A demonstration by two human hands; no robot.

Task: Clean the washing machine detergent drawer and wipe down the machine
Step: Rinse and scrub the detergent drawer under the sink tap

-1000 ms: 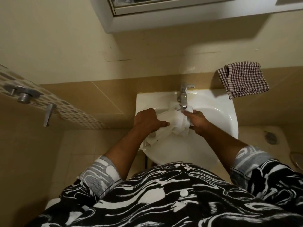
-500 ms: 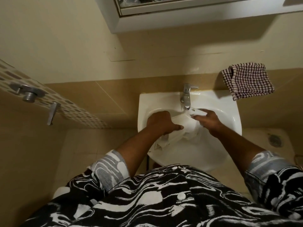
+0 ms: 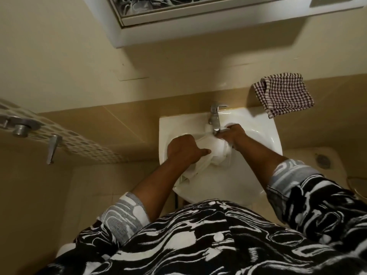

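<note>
The detergent drawer (image 3: 216, 149), a white piece, is in the basin of the white sink (image 3: 228, 183), a little toward 12 o'clock from its middle, with the far end just under the spout of the tap (image 3: 214, 118). I judge it is held there for rinsing, but I cannot tell if water is running.

The left hand (image 3: 183, 148) grips the drawer from the 9 o'clock side. Its fingers are curled round the near part and the thumb lies stretched over the top. This probably keeps the piece steady and tilted toward the spout. The right hand (image 3: 233, 135) comes from 3 o'clock. Its fingers are closed on the far end, touching the spout or just beside it, perhaps to turn or rub that end under the water.

The drawer looks plain white with folded or layered walls. The lower end reaches toward 7 o'clock, under the left wrist. The shape is soft in this light, so I cannot say surely that it is hard plastic and not cloth. I see no dirt on it.

A checked cloth (image 3: 284, 94) hangs at 1 o'clock, ready for wiping, I think.
</note>
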